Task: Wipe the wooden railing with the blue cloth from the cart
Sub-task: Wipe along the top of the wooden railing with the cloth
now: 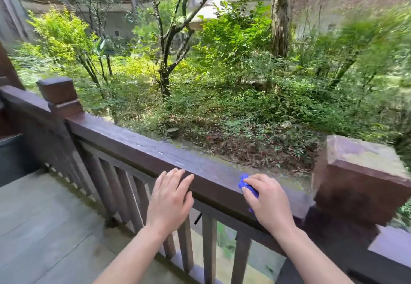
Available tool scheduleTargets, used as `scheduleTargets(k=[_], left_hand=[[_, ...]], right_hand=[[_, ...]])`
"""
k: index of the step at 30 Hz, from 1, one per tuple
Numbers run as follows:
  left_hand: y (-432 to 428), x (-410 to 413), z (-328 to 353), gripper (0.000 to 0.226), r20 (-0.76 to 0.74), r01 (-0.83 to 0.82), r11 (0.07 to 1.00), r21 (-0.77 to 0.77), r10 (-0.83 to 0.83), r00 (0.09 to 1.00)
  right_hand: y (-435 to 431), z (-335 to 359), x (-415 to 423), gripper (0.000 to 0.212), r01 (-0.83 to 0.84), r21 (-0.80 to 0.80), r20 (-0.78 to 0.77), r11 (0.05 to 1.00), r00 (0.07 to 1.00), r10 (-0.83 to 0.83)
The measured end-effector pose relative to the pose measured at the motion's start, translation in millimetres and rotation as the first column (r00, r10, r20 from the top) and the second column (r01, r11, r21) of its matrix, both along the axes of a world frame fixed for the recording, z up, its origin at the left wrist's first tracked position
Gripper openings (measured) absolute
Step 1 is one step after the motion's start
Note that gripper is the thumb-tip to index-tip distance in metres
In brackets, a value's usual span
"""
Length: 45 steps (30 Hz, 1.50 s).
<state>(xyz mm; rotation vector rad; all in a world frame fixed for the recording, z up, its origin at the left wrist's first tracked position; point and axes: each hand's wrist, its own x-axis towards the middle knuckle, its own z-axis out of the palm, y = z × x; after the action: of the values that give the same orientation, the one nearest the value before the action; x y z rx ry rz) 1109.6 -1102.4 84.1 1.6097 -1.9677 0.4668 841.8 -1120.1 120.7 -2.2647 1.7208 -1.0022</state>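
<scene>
A dark brown wooden railing (142,148) runs from the upper left down to the lower right of the head view. My right hand (266,199) presses a bunched blue cloth (243,182) against the rail's top and near edge, close to the right post; most of the cloth is hidden under the palm. My left hand (171,197) is open, fingers spread flat, with its fingertips resting on the rail's near edge, to the left of the cloth. No cart is in view.
A square-capped wooden post (360,172) stands right of my right hand, another post (59,94) at the far left. Vertical balusters (124,190) fill the space below the rail. Grey deck boards (44,228) lie at lower left. Trees and shrubs lie beyond.
</scene>
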Motion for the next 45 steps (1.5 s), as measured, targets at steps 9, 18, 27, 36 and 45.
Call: scheduleTargets(k=[9, 18, 27, 36, 45], left_hand=[[-79.7, -0.8, -6.7, 0.045, 0.027, 0.039, 0.999, 0.036, -0.040, 0.999], [-148.0, 13.6, -17.0, 0.045, 0.165, 0.249, 0.965, 0.079, -0.259, 0.952], [-180.8, 27.5, -42.6, 0.030, 0.103, 0.373, 0.924, -0.084, -0.364, 0.926], [-196.5, 27.4, -65.2, 0.031, 0.023, 0.382, 0.902, -0.200, -0.386, 0.922], [-197.6, 27.9, -65.9, 0.030, 0.021, 0.381, 0.910, -0.165, -0.383, 0.923]], right_hand=[[-45.6, -29.2, -21.6, 0.012, 0.268, -0.075, -0.083, 0.961, 0.958, -0.273], [-58.6, -40.1, -31.4, 0.023, 0.372, -0.097, -0.175, 0.923, 0.907, -0.383], [-52.5, -32.4, -18.8, 0.022, 0.523, 0.006, -0.108, 0.852, 0.848, -0.520], [-38.0, -40.3, -3.9, 0.026, 0.448, -0.019, -0.152, 0.894, 0.882, -0.445], [-37.9, -59.0, -1.1, 0.028, 0.401, -0.113, -0.209, 0.909, 0.885, -0.416]])
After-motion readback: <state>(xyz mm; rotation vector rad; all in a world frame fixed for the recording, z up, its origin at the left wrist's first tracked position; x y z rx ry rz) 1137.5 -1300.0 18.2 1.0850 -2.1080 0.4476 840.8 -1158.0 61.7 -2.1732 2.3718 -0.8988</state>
